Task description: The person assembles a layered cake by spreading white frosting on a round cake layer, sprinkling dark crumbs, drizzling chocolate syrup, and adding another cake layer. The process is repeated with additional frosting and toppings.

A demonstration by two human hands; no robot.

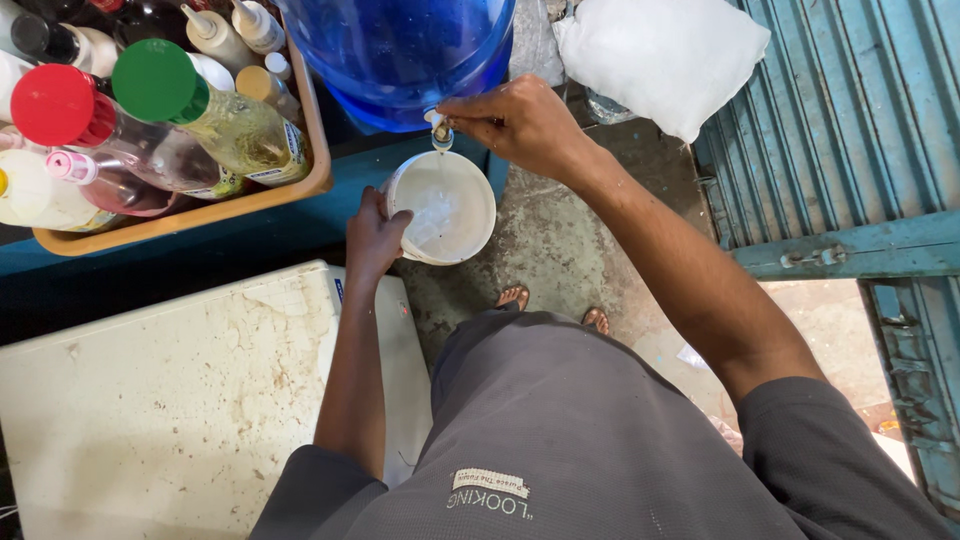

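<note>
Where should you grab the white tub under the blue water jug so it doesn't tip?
Grip the white tub by its rim, from the side facing the person, as the left hand does. Its mouth is open upward with liquid inside, and the tap, worked by the right hand, is above the far rim.

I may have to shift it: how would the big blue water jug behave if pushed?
The blue water jug looks heavy for its size, since it seems to hold water. Its rounded plastic wall is probably smooth and may be slippery. The right hand works the tap over the white cup, so a push could spill.
</note>
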